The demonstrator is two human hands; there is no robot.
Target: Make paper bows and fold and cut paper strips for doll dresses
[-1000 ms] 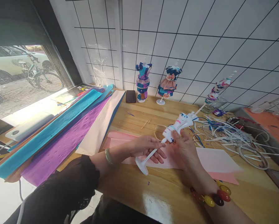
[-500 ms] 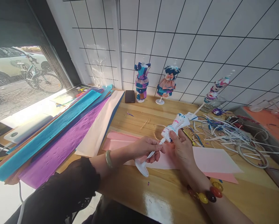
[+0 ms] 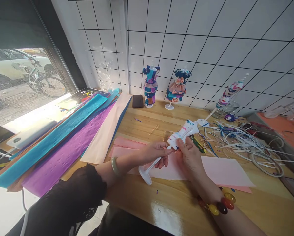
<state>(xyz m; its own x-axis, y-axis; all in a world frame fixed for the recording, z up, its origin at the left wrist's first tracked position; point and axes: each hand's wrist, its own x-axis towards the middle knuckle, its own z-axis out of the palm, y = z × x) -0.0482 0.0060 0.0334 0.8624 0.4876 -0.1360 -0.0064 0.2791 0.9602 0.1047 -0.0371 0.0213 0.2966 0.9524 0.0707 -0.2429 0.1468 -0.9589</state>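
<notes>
A small white dress-form mannequin (image 3: 186, 128) with pink and blue marks lies tilted in both my hands above the table, its round base at the lower left. Around its thin stem, close to the bottom of the torso, my left hand (image 3: 154, 153) is closed. My right hand (image 3: 191, 154) pinches the lower torso between thumb and fingers. Pink paper sheets (image 3: 222, 167) lie under my hands. Just behind my right hand rests a green-and-black cutter (image 3: 198, 144), partly hidden.
Two decorated mannequins (image 3: 151, 86) stand by the wall, next to a phone (image 3: 138, 101). Another decorated mannequin (image 3: 229, 93) leans above a glass jar (image 3: 222, 110). Tangled white and blue strips (image 3: 250, 144) cover the right side; long coloured paper sheets (image 3: 70, 114) lie left.
The mannequin has shifted slightly left and down with its base. My left hand sits closer to the torso's bottom edge. The right hand keeps its hold.
</notes>
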